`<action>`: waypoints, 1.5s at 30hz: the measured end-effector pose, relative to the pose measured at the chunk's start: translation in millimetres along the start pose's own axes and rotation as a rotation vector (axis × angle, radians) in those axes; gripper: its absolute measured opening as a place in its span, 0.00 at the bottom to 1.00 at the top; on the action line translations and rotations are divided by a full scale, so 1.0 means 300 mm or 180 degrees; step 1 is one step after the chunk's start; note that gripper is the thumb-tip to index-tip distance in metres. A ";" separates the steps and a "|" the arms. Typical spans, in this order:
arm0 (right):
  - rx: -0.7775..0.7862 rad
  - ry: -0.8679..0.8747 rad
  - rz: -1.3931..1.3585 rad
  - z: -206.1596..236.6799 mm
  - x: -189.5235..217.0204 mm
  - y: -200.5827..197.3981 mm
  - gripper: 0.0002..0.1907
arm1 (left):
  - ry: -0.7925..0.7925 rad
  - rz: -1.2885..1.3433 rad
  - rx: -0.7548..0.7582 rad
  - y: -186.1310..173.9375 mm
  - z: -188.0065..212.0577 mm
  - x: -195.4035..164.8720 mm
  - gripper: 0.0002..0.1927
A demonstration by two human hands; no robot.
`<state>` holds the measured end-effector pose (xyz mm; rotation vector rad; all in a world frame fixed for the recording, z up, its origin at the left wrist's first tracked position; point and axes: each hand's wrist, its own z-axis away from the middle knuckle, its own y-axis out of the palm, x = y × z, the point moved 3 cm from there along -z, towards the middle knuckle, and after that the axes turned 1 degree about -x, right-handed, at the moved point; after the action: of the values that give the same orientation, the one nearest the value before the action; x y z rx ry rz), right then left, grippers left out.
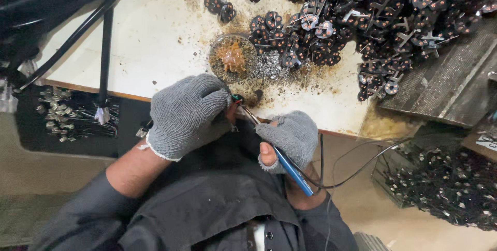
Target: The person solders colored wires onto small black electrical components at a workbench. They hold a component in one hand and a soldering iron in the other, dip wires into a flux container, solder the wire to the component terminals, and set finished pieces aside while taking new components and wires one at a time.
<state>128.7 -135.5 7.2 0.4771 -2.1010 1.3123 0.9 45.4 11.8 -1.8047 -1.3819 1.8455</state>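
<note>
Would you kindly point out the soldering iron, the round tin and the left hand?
soldering iron [291, 169], head view, on its blue handle.
round tin [218, 50], head view, on its left rim.
left hand [185, 112], head view, on the glove's back.

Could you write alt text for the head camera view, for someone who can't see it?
A grey-gloved right hand holds a blue-handled soldering iron to a small part pinched in the gloved left hand. Beyond lie a round tin and black discs.

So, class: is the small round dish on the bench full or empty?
Partly filled. The round dish holds a lump of amber-brown paste in its middle, with grey metallic crumbs spilled on the bench beside it.
</note>
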 end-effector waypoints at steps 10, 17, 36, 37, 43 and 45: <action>0.0201 -0.0107 0.0020 -0.034 -0.006 0.007 0.09 | 0.0078 0.0030 -0.0041 0.000 -0.009 0.014 0.11; 0.0204 -0.0053 0.0083 -0.021 -0.015 0.007 0.10 | 0.0025 -0.0049 -0.0037 0.003 -0.012 0.003 0.10; -0.0105 0.0176 -0.0103 -0.014 0.000 -0.003 0.14 | 0.0011 -0.0052 0.0021 0.007 -0.011 0.013 0.10; -0.0257 0.0289 -0.0202 -0.016 0.014 -0.014 0.14 | 0.0011 -0.0067 0.0040 0.007 -0.011 0.013 0.10; -0.0207 0.0821 -0.0224 -0.006 0.049 -0.026 0.16 | 0.0011 -0.0068 -0.0072 0.000 -0.011 0.009 0.09; -0.0394 0.0729 -0.0322 0.000 0.032 -0.019 0.17 | 0.0022 -0.0052 -0.0065 -0.001 -0.010 0.009 0.08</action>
<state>124.8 -137.8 17.5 0.3572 -1.9286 1.1159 2.6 48.7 10.9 -1.8023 -1.4141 1.8220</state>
